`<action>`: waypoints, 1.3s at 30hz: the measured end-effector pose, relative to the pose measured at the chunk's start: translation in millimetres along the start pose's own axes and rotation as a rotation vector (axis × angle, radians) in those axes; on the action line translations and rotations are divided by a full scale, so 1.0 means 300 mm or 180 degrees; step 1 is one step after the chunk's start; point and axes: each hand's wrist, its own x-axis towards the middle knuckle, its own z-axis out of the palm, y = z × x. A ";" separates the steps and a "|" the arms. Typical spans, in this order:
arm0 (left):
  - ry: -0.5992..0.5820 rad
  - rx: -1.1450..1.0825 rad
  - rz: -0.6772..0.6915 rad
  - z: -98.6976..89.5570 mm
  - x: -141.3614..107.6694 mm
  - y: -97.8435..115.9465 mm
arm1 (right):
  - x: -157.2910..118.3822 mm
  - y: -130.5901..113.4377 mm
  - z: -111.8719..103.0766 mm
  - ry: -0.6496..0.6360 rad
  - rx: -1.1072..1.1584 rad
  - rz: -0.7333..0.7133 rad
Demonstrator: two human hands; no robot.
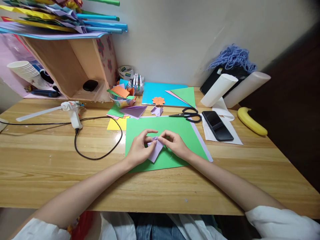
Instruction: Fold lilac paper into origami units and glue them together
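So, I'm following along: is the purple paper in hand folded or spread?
Partly folded: the purple paper bends at its pinched top; its lower part looks flat.

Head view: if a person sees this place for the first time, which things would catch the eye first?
Probably the large green sheet in the middle of the table, with the left hand and right hand holding a small purple paper over it. The yellow banana toward the right also stands out. So do the blue sticks at the upper left, above the table.
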 end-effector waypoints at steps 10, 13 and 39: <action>0.0197 0.0221 0.0158 -0.010 0.003 0.009 | 0.000 0.012 -0.005 0.0156 -0.0112 -0.0049; 0.0208 0.0263 0.0181 -0.018 0.004 0.013 | 0.004 0.011 -0.007 0.0238 -0.0173 -0.0058; 0.0291 0.0308 0.0225 -0.044 0.005 0.041 | 0.015 0.030 -0.025 0.0283 0.0067 -0.0306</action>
